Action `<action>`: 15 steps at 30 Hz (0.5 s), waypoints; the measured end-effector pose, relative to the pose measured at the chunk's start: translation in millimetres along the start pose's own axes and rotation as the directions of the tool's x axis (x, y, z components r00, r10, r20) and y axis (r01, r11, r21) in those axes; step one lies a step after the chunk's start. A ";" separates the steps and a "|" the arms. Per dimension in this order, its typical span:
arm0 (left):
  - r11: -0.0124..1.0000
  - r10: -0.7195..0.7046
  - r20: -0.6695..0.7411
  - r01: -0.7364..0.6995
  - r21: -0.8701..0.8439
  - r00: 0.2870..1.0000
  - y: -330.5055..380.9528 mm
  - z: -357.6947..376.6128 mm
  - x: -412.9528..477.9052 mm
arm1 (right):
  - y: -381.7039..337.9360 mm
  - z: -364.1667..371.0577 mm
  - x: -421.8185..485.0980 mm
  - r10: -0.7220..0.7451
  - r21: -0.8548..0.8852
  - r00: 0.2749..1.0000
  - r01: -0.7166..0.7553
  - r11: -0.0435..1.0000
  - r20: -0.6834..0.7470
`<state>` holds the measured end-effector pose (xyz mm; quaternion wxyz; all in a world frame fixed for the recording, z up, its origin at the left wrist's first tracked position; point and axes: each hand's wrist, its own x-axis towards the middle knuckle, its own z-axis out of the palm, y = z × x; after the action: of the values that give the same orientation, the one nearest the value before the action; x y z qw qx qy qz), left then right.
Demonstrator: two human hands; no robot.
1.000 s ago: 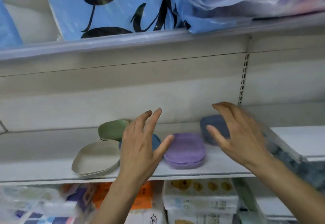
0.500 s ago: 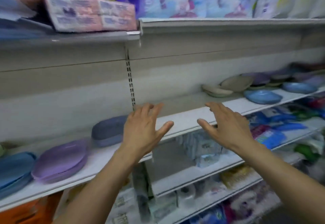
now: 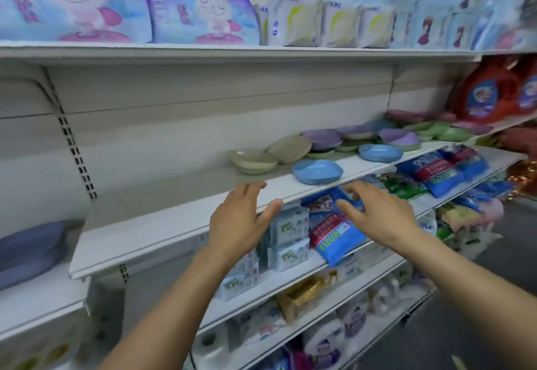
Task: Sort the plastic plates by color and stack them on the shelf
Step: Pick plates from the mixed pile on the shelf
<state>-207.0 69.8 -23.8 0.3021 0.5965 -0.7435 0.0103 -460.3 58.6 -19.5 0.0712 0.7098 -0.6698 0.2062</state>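
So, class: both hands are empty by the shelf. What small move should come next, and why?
Probably reach the right hand forward to the nearest blue plate. It sits alone at the shelf edge, and the left hand is also empty.

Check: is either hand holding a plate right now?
No. The left hand and right hand are both open and empty, short of the nearest blue plate.

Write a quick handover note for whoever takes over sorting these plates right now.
Left hand and right hand: both open, empty, in front of the shelf.
Unsorted plates sit mixed further right: beige, purple, green, with two blue plates lying singly at the front.
One dark blue-grey stack is at far left.
Left: gather the mixed plates and stack by colour.
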 end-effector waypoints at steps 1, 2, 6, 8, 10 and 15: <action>0.999 -0.012 0.021 0.013 -0.037 1.000 8.0 7.3 9.9 | 12.1 1.5 5.6 0.019 0.017 1.000 -0.019 1.000 0.000; 0.995 -0.035 0.052 0.039 -0.090 0.998 14.4 15.0 20.5 | 23.6 3.0 10.3 0.035 0.036 0.999 -0.035 0.999 0.001; 0.897 -0.166 0.231 0.244 -0.369 0.959 29.4 47.6 73.3 | 67.0 10.0 33.5 0.077 0.104 0.996 -0.080 0.991 0.035; 0.860 -0.211 0.267 0.308 -0.407 0.940 32.6 64.9 99.3 | 86.6 12.3 48.2 0.099 0.144 0.994 -0.105 0.984 0.044; 0.843 -0.240 0.269 0.338 -0.419 0.933 34.0 81.6 123.5 | 104.7 15.2 65.7 0.122 0.184 0.992 -0.128 0.975 0.044; 0.900 -0.328 0.214 0.373 -0.225 0.920 31.9 112.5 172.4 | 149.6 31.5 123.5 0.211 0.364 0.973 -0.231 0.902 0.095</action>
<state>-302.9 -115.1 -25.1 0.3100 0.6746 -0.6414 -0.1935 -598.5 -81.0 -26.2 -0.1065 0.6350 -0.6962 0.3173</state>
